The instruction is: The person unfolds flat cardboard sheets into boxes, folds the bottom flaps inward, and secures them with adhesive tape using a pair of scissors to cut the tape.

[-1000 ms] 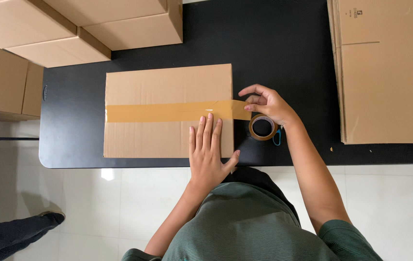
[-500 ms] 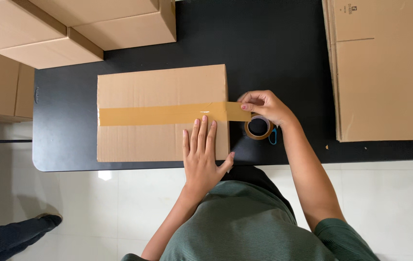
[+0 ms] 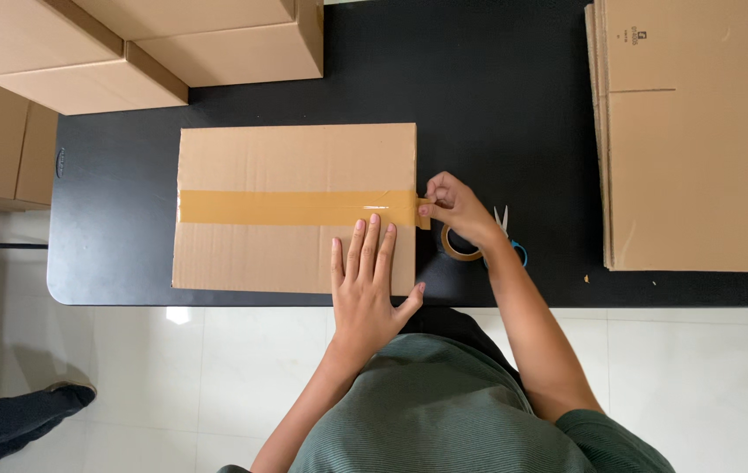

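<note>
A closed cardboard box [image 3: 286, 158] lies on the black table [image 3: 496, 105], with a strip of brown tape [image 3: 295, 208] along its middle seam. My left hand [image 3: 372, 280] rests flat, fingers spread, on the box's near right corner. My right hand [image 3: 454, 208] pinches the tape's end at the box's right edge. A roll of brown tape [image 3: 460, 247] sits on the table just under my right wrist. Scissors [image 3: 507, 235] with blue handles lie beside it, partly hidden by my forearm.
A stack of flat cardboard sheets [image 3: 698, 140] fills the table's right side. Assembled boxes [image 3: 129, 44] stand at the far left and top. Another person's dark leg and shoe [image 3: 15, 420] show on the white floor at lower left.
My right hand has left the tape roll's side and now pinches the tape end at the box edge. The left hand stays flat on the box. The scissors have come into sight.
</note>
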